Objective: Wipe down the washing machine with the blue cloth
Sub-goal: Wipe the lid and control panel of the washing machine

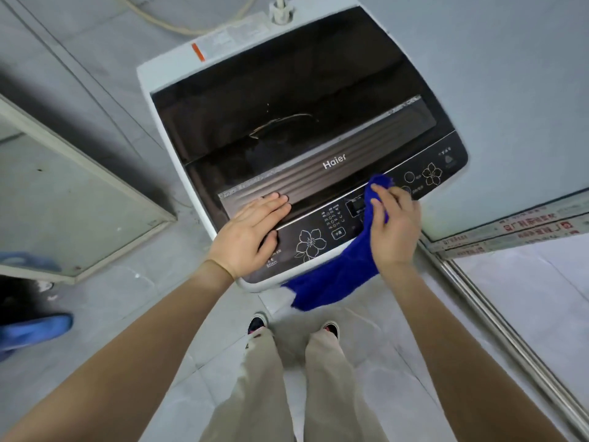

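Note:
A white top-loading washing machine point(287, 122) with a dark glass lid and a black control panel stands in front of me. My right hand point(395, 224) grips a blue cloth point(334, 275) and presses its upper end onto the right half of the control panel. The rest of the cloth hangs over the machine's front edge. My left hand point(251, 231) lies flat, fingers together, on the left part of the panel and the lid's front edge, holding nothing.
A pale metal frame with a glass pane point(73, 199) stands to the left. A sliding-door track point(510, 330) runs along the floor at the right. A hose point(178, 23) lies behind the machine. A blue object point(35, 327) sits on the floor at far left.

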Motion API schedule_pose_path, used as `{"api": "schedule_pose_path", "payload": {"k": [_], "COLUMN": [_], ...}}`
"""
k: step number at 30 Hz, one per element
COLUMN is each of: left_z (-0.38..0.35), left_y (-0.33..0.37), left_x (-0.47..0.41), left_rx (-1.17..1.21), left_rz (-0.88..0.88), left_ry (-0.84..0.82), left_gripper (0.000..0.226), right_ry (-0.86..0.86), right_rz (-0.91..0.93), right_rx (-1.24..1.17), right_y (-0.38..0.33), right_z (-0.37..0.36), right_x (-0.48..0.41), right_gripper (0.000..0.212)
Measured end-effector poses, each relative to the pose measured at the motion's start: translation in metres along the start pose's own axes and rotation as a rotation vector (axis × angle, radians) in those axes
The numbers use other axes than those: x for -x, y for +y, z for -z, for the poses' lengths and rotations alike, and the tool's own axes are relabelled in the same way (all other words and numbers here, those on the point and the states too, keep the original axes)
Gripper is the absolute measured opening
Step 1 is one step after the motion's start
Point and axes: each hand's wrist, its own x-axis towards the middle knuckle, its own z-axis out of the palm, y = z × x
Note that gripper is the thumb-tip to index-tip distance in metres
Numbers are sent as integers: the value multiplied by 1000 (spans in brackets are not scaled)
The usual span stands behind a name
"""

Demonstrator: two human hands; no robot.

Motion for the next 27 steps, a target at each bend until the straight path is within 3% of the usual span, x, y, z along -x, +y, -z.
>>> {"api": "schedule_pose_path", "payload": {"k": [4, 10, 14, 19, 27], "left_z": [2, 7, 25, 35, 38], "left_y": [-2, -8, -39, -72, -88], "left_x": [0, 5, 28, 54, 55], "left_rx": [15, 122, 110, 6, -44], "left_rz": [-16, -12, -21, 197, 170], "left_ry": [5, 16, 141, 139, 99], "left_gripper": [49, 49, 44, 55, 58], "right_ry": [75, 56, 15, -4, 15], "right_rz": [-96, -3, 43, 36, -151], "right_rx": [21, 66, 37, 74, -26], "right_y": [-2, -81, -134, -178, -179], "right_z": [-9, -45, -68, -85, -93], "right_x": [-2, 81, 125, 154, 72], "right_gripper": [28, 32, 34, 36, 25]}}
